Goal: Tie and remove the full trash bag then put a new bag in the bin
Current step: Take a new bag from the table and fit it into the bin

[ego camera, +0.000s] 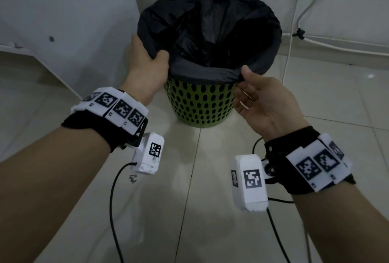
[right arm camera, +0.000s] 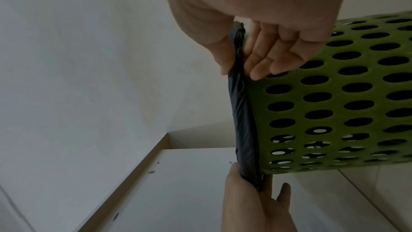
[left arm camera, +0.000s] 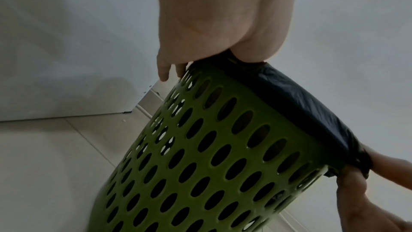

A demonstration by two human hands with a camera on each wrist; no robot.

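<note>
at the left, a white cabinet panel (ego camera: 63,20) stands against the tiled floor (ego camera: 189,199). next comes the left hand (ego camera: 147,60), its grip closed on the folded-over edge of the black trash bag (ego camera: 210,31), thumb inside the rim and fingers outside on the near-left. the bag sits in the green perforated bin (ego camera: 200,104), which stands upright on the floor, its mouth stretched over the whole rim. to the right, the right hand (ego camera: 263,102) holds the bag's cuff at the near-right of the rim, thumb on top; the right wrist view shows the plastic pinched between thumb and fingers (right arm camera: 263,55). white cables (ego camera: 294,37) run along the wall at far right.

whether the bag is the full one or the fresh one i cannot tell; its inside looks dark and slack. judging by both grips on the cuff, the step is working the bag's edge at the rim. next, if removing, the cuff must be peeled up off the rim all round, gathered to the middle and knotted, without tipping the light bin.
</note>
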